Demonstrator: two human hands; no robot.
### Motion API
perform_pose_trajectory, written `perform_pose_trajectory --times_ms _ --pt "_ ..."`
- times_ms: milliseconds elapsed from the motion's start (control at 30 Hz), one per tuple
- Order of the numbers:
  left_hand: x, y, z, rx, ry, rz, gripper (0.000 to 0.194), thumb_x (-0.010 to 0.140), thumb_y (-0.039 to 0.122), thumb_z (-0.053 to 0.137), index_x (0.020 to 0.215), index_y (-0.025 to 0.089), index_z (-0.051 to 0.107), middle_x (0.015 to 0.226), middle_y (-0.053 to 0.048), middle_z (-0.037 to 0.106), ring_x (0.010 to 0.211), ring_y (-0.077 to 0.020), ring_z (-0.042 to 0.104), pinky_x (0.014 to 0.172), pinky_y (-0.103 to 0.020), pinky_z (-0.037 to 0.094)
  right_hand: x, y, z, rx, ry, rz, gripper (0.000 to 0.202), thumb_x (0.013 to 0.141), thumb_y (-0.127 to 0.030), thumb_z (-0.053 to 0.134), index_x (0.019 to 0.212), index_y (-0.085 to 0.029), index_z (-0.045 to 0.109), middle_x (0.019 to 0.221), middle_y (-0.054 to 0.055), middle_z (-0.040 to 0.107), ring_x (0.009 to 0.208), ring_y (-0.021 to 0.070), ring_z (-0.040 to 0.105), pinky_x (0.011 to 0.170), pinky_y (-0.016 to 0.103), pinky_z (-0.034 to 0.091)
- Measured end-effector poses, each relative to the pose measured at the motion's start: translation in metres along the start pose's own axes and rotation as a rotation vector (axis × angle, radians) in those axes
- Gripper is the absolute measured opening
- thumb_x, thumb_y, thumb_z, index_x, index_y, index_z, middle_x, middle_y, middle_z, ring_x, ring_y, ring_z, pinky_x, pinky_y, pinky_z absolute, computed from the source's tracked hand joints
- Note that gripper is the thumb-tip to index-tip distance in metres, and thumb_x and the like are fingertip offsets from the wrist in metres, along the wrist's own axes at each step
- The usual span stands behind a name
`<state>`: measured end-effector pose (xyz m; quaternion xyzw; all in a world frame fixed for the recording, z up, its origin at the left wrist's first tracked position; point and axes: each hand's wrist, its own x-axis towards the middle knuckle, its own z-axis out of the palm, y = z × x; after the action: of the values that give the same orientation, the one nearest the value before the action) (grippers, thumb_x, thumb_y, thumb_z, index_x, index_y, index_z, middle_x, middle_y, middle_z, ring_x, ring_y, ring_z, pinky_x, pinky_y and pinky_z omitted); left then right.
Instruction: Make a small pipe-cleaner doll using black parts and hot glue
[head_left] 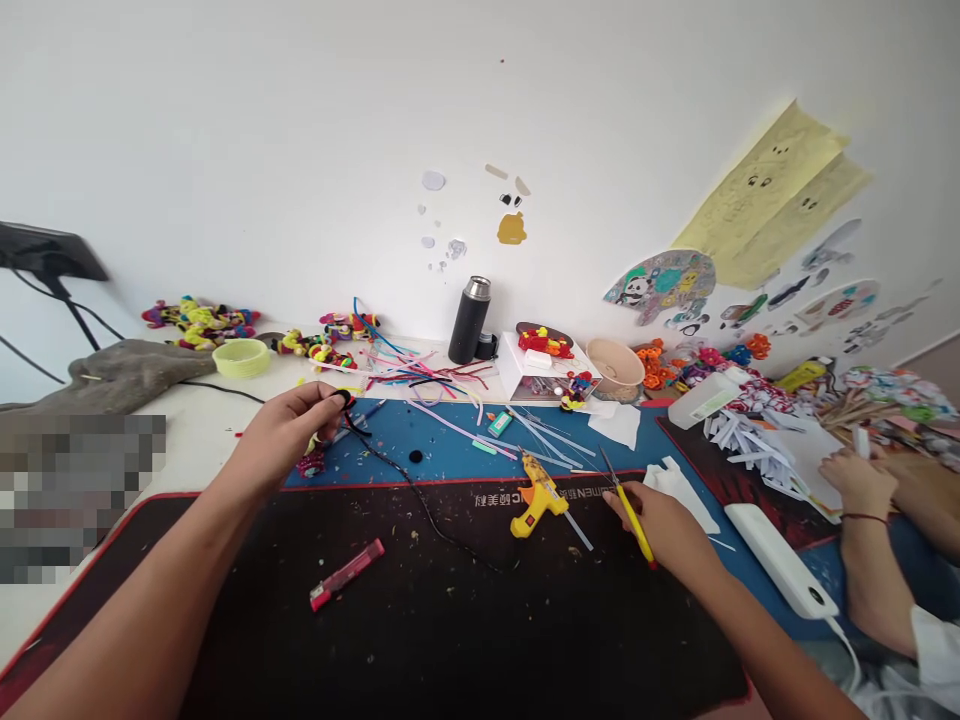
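Note:
My left hand [304, 415] is raised over the back left of the mat, thumb and fingers pinched on a small black round piece [346, 399]. A small magenta-and-yellow doll [310, 464] shows just below it, partly hidden by the hand. My right hand [664, 520] is closed around a yellow-handled tool [634, 522] with a slim metal tip, which points up and away. Left of that tool lies a yellow glue gun [541, 500] with a clear glue stick in its back. Another black disc [415, 456] lies flat on the blue mat between my hands.
A red-pink utility knife [349, 574] and a black cord [431, 515] lie on the dark mat [450, 640]. Behind are pipe cleaners [431, 375], a black thermos [470, 322] and glue sticks [544, 440]. A white power bank [781, 560] and another person's hand [859, 480] are at right.

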<state>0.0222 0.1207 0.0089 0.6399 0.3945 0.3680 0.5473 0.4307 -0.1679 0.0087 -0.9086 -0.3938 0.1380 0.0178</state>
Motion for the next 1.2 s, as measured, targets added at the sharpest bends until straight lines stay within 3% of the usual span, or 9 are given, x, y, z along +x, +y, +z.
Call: perform_pose_trajectory --times_ms 133,333,433,567,700,833,967,1200 --pt "0.0 0.001 0.0 -0.001 -0.004 0.003 0.03 0.09 0.043 0.067 0.073 0.022 0.056 0.064 0.004 0.056 0.063 -0.0155 0.049 0.063 -0.028 0.037 -0.001 0.002 -0.001 -0.15 -0.057 0.019 0.057 0.102 -0.054 0.047 0.14 -0.015 0.065 0.114 0.018 0.079 0.101 0.0373 0.074 0.074 0.039 0.047" --pt "-0.001 0.001 -0.003 -0.027 0.001 -0.002 0.027 0.092 0.041 0.067 0.077 0.021 0.057 0.064 0.004 0.056 0.062 -0.0151 0.049 0.063 -0.028 0.038 -0.008 -0.012 -0.017 -0.299 -0.102 -0.063 0.049 0.101 -0.044 0.051 0.138 -0.018 0.07 0.113 0.018 0.081 0.105 0.039 0.074 0.073 0.038 0.047" --pt "0.0 -0.002 -0.004 -0.056 0.027 0.005 0.025 0.092 0.04 0.067 0.08 0.021 0.058 0.066 0.005 0.056 0.063 -0.0146 0.048 0.063 -0.028 0.037 -0.012 -0.033 -0.022 -0.27 -0.018 -0.136 0.048 0.105 -0.044 0.046 0.139 -0.02 0.068 0.11 0.015 0.082 0.105 0.0363 0.074 0.075 0.037 0.047" --pt "0.002 -0.006 -0.007 -0.085 0.051 0.009 0.025 0.09 0.042 0.069 0.08 0.021 0.058 0.066 0.005 0.057 0.063 -0.0143 0.048 0.062 -0.028 0.036 -0.01 -0.079 -0.019 -0.178 0.048 -0.269 0.041 0.107 -0.038 0.045 0.138 -0.024 0.068 0.108 0.01 0.083 0.1 0.0315 0.076 0.073 0.034 0.048" --pt "0.005 -0.006 -0.011 -0.099 0.076 0.014 0.025 0.09 0.041 0.069 0.079 0.021 0.059 0.066 0.004 0.059 0.063 -0.0141 0.048 0.062 -0.028 0.035 0.007 -0.125 -0.009 -0.232 0.065 -0.393 0.04 0.109 -0.038 0.046 0.14 -0.024 0.067 0.112 0.009 0.082 0.099 0.0293 0.077 0.073 0.032 0.049" --pt "0.005 -0.004 -0.013 -0.138 0.086 0.024 0.025 0.089 0.039 0.07 0.077 0.021 0.059 0.066 0.003 0.059 0.063 -0.0139 0.047 0.062 -0.028 0.035 0.034 -0.154 -0.002 -0.335 0.09 -0.474 0.042 0.109 -0.033 0.046 0.146 -0.024 0.063 0.115 0.011 0.081 0.102 0.03 0.076 0.076 0.032 0.049" --pt "0.003 0.0 -0.013 -0.195 0.11 0.027 0.023 0.089 0.037 0.07 0.076 0.021 0.059 0.065 0.004 0.058 0.064 -0.0143 0.048 0.063 -0.028 0.037 0.059 -0.173 0.003 -0.369 0.074 -0.51 0.045 0.107 -0.031 0.048 0.151 -0.026 0.059 0.114 0.013 0.081 0.103 0.0312 0.075 0.079 0.033 0.049" --pt "0.001 0.005 -0.014 -0.279 0.145 0.043 0.019 0.087 0.03 0.07 0.076 0.021 0.058 0.063 0.004 0.055 0.062 -0.014 0.047 0.06 -0.027 0.037 0.086 -0.186 0.009 -0.388 0.026 -0.526 0.041 0.104 -0.022 0.05 0.139 -0.019 0.071 0.117 0.017 0.08 0.105 0.0337 0.075 0.079 0.034 0.048"
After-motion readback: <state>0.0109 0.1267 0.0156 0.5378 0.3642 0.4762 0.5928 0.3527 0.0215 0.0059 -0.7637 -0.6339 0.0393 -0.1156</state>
